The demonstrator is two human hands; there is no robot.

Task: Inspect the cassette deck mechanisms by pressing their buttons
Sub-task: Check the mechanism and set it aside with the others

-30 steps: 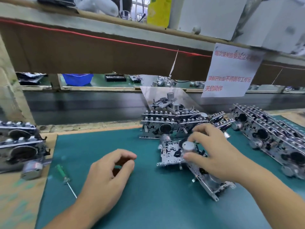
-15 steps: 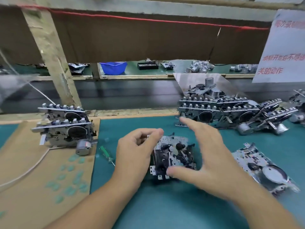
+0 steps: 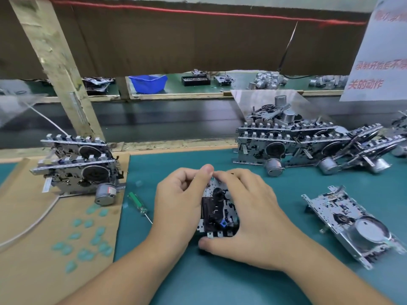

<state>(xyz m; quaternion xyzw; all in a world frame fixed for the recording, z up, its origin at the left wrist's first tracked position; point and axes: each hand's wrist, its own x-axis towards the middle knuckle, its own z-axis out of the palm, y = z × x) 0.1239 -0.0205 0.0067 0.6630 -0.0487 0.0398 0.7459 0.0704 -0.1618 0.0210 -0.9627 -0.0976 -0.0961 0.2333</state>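
both hands hold one cassette deck mechanism (image 3: 217, 213) at frame centre on the teal mat (image 3: 220, 280). right hand (image 3: 251, 219) wraps it from 3 o'clock, thumb under the near edge by the row of metal tabs, fingers curled over the far edge. left hand (image 3: 179, 204) grips from 9 o'clock, fingers curled, thumb tip up at the far edge touching the right fingertips. which button gets pressed, cannot tell, fingers hide it. mechanism shows its black top side with a small blue part near the near edge.

green-handled screwdriver (image 3: 138, 203) lies on the mat at 9 o'clock of the hands, near but apart. stack of two mechanisms with a round motor (image 3: 77, 168) sits on the cardboard sheet (image 3: 33, 249) further at 9-10 o'clock, pale green blobs on the cardboard below it. pile of mechanisms (image 3: 295, 142) at 1 o'clock, leaning together. single mechanism lying flat, flywheel up (image 3: 352, 221), at 3 o'clock, well apart from the right hand. blue bin (image 3: 148, 83) on the far bench at 12 o'clock. paper sign with red text (image 3: 378, 62) at 2 o'clock.
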